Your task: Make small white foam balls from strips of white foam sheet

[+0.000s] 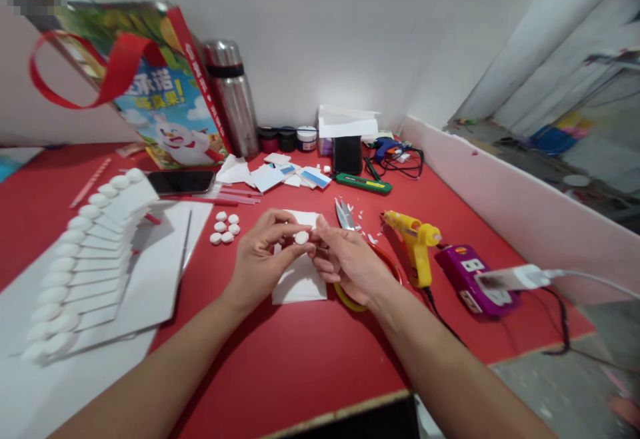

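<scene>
Between the fingertips of both hands is a small round white disc (301,238), its flat face turned toward me. My left hand (265,252) pinches it from the left with thumb and forefinger. My right hand (350,258) is closed at its right edge, thumb and curled fingers together. Folded white paper (300,286) lies on the table beneath the hands. Scissors (344,214) lie partly hidden under my right hand, with white scraps near the blades. Several similar white discs (220,226) sit left of my left hand.
A curved white stair model (100,259) edged with discs stands left on a board. A yellow glue gun (413,239) and purple power strip (475,279) lie right. Behind are a green cutter (363,183), phone (183,182), steel flask (233,99) and gift bag (175,106).
</scene>
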A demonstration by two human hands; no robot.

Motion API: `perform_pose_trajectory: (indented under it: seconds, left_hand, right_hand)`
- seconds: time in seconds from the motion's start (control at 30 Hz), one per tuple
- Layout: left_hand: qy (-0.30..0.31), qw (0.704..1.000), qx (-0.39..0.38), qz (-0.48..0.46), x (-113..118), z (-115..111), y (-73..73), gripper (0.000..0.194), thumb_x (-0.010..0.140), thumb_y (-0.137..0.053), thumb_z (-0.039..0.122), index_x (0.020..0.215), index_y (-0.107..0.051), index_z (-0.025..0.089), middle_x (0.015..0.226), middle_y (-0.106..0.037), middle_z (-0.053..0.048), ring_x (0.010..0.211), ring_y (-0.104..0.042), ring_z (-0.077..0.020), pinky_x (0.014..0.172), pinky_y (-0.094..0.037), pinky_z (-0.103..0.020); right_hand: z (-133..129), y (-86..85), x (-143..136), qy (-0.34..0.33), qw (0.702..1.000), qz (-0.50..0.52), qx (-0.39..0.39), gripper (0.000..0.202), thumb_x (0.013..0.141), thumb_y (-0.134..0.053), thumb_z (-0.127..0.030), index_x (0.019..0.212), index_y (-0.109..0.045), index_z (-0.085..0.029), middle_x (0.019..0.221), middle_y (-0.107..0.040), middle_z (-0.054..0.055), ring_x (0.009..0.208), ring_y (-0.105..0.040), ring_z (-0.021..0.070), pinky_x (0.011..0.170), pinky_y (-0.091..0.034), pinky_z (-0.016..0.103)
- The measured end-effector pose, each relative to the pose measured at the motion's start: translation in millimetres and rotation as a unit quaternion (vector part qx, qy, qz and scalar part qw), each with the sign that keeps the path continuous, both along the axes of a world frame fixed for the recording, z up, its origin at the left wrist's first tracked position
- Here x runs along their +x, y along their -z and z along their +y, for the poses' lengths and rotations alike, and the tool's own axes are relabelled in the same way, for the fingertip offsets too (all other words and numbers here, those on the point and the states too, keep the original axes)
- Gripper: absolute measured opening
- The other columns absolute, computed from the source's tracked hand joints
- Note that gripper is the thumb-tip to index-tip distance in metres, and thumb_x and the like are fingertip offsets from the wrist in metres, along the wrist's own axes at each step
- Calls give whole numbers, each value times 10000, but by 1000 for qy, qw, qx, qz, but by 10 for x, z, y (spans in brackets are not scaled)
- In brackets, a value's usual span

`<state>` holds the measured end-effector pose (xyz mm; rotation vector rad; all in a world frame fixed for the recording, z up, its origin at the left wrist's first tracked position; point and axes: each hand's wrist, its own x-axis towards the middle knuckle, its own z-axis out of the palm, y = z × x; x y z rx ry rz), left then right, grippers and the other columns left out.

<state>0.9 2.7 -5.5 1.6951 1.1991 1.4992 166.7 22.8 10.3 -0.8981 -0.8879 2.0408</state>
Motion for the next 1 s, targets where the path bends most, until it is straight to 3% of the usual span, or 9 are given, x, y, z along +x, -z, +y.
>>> perform_pose_trajectory:
  seconds: [0.1,0.23,0.5,0.63,0.73,0.87,1.0]
  left_hand:
    - [-1,1000,5,5,26,-2,8,130,812,-788,225,938,-809,244,913,-625,-43,804,-592,-149,629,-465,-248]
    - [6,1000,27,15,56,3,36,139,814,-782,185,943,-803,232,888,-619,-28,766,-573,-125,629,-458,-232]
    - [37,992,60,100,-29,10,-3,209,865,-734,196,1070,-768,220,989,-649,-60,824,-613,-137,681,-503,-245]
    - [30,989,52,136,-125,34,-79,135,875,-715,214,1001,-764,214,944,-670,-57,838,-630,-155,695,-507,-259]
    - [-63,993,16,99,-333,123,-139,157,833,-754,257,984,-760,213,964,-690,-48,791,-617,-147,718,-514,-276]
    - [-239,968,-52,-62,-720,278,-159,251,784,-767,284,1016,-734,194,771,-688,2,629,-609,-135,548,-487,-246]
    - [-266,956,-49,-113,-903,378,-94,236,728,-774,281,920,-702,164,813,-735,-11,701,-688,-140,668,-563,-248]
  right_hand:
    - [-10,-7,-2,-4,1000,-20,8,409,671,-896,-432,770,-640,-127,554,-395,-102,438,-235,1,405,-126,163]
    - [-18,-16,4,2,999,-32,-4,415,609,-931,-378,760,-640,-123,541,-411,-99,438,-223,-4,416,-83,176]
    - [1,-19,0,12,996,-80,23,406,635,-893,-432,703,-619,-139,510,-359,-105,424,-217,4,419,-90,199]
    - [6,-32,3,0,995,-96,32,427,644,-881,-482,724,-639,-139,493,-350,-111,418,-222,9,417,-97,206]
    - [14,-40,13,25,994,-98,49,456,682,-847,-529,808,-689,-120,524,-374,-105,422,-220,7,421,-88,212]
    - [27,-31,25,45,994,-87,56,405,729,-821,-479,865,-723,-110,551,-378,-101,428,-211,3,426,-79,218]
    - [31,4,27,40,993,-90,66,326,774,-786,-402,884,-725,-101,560,-378,-97,440,-224,1,438,-90,214]
